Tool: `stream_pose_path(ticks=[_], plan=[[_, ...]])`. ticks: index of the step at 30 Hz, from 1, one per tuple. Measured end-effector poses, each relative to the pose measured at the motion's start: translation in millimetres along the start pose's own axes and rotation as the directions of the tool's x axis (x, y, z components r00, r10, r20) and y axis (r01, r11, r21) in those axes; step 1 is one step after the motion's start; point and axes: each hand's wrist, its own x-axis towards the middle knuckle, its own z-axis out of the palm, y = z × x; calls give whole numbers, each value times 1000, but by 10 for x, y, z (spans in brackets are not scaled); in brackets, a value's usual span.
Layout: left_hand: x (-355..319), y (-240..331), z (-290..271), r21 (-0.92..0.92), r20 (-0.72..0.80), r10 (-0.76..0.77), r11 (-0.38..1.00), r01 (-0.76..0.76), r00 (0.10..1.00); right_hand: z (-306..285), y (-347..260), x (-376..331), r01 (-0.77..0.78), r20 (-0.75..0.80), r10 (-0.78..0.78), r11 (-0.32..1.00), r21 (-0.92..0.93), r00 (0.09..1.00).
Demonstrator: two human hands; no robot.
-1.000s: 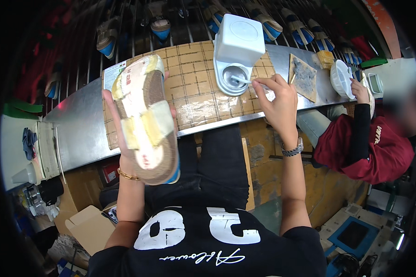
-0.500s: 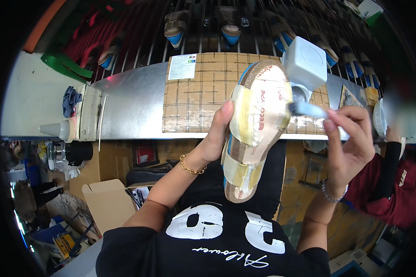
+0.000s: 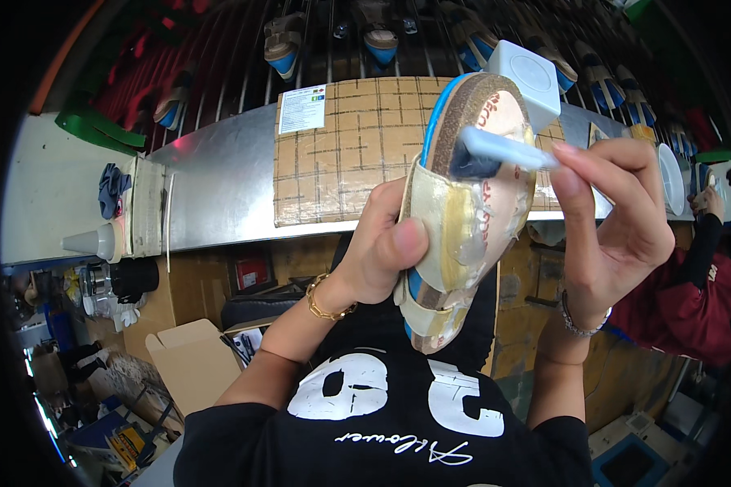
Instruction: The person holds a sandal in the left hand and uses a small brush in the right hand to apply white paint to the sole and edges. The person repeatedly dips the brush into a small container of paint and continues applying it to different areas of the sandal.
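My left hand (image 3: 386, 252) grips an unfinished sandal (image 3: 508, 195) by its side, thumb lying on a cream strap. The sandal is held sole side up and tilted, with a brown cork edge, a blue edge beneath it and yellowish straps folded over the pale underside. The folded straps look shiny and wet. My right hand (image 3: 621, 223) pinches the pale blue handle of a brush (image 3: 512, 152) between thumb and fingers. Its dark bristles lie at the sandal's cork edge near the upper end.
A patterned cardboard sheet (image 3: 333, 170) covers part of the metal bench, with a white plastic container (image 3: 526, 85) at its far right. Beyond, several blue-tipped shoes stand on a roller conveyor (image 3: 333, 49). A co-worker in maroon (image 3: 694, 312) is at the right, near a white bowl (image 3: 672, 180).
The brush has moved left, from the sandal's right edge across to its left cork edge. My left hand has turned the sandal so that more of its blue and cork side shows.
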Motion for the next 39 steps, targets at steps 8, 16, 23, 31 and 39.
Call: stream_pose_path(ticks=[8, 16, 23, 31, 39], plan=[[-10, 56, 18, -45, 8, 11, 999, -11, 1000, -103, -13, -55, 18, 96, -27, 995, 95, 995], [16, 53, 36, -65, 67, 21, 998, -17, 997, -183, 46, -46, 94, 187, -121, 985, 146, 975], [-13, 210, 165, -175, -35, -94, 981, 87, 995, -266, 93, -6, 135, 303, -176, 979, 150, 937], [91, 97, 64, -470, -9, 64, 881, -61, 998, -221, 154, 94, 148, 332, -212, 967, 208, 919], [154, 213, 119, -232, -257, 36, 968, -98, 966, 3, -37, -206, -236, 130, 217, 959, 160, 968]])
